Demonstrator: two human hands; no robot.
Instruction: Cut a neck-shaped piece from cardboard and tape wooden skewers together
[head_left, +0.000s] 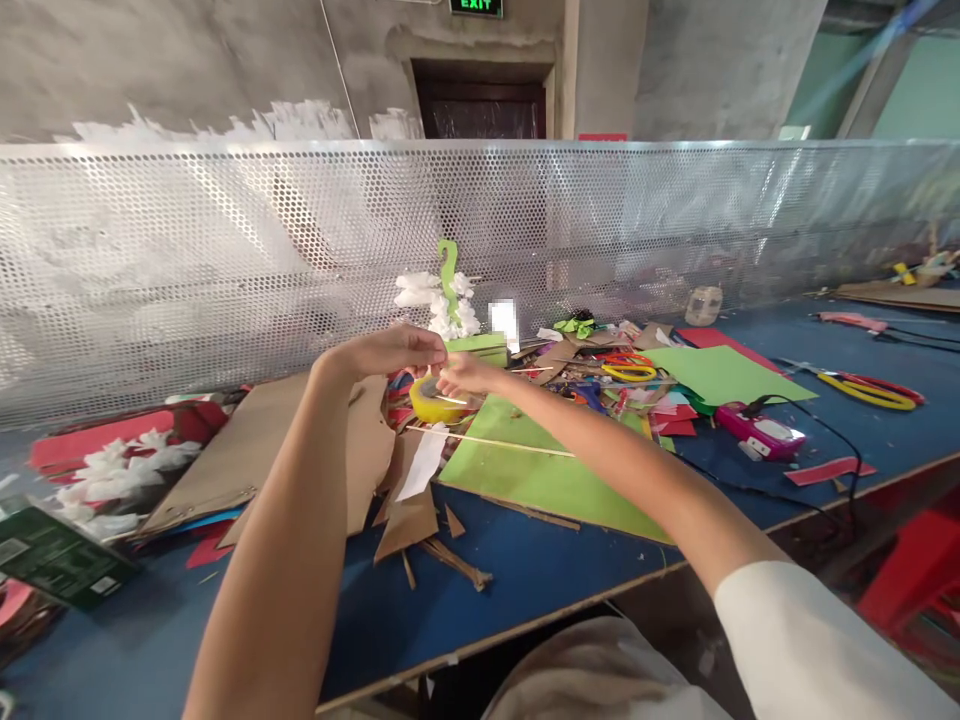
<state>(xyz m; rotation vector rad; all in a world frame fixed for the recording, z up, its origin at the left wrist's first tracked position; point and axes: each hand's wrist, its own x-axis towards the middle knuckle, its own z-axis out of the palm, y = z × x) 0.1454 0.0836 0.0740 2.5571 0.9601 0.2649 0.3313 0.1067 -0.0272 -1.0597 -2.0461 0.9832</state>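
Note:
My left hand (394, 348) reaches in with its fingers pinched together, right beside my right hand (469, 376), whose fingers are also closed. Whatever lies between the fingertips is too small or hidden to make out. Just behind the hands stands a curved green paper piece (448, 268) among white crumpled paper tufts (454, 312). A green block-shaped piece (480, 347) lies close by it. Below the hands sits a yellow tape roll (439, 403), partly covered. A thin wooden stick (517, 443) lies across a large green sheet (547, 475) under my right forearm.
Brown cardboard (259, 440) and a dark green box (64, 550) are at left. Yellow-handled scissors (628, 372), a magenta corded device (761, 435), red-and-yellow-handled scissors (870, 390) and a glass jar (703, 305) are at right. A perforated metal screen (300, 220) stands behind the blue table (525, 590).

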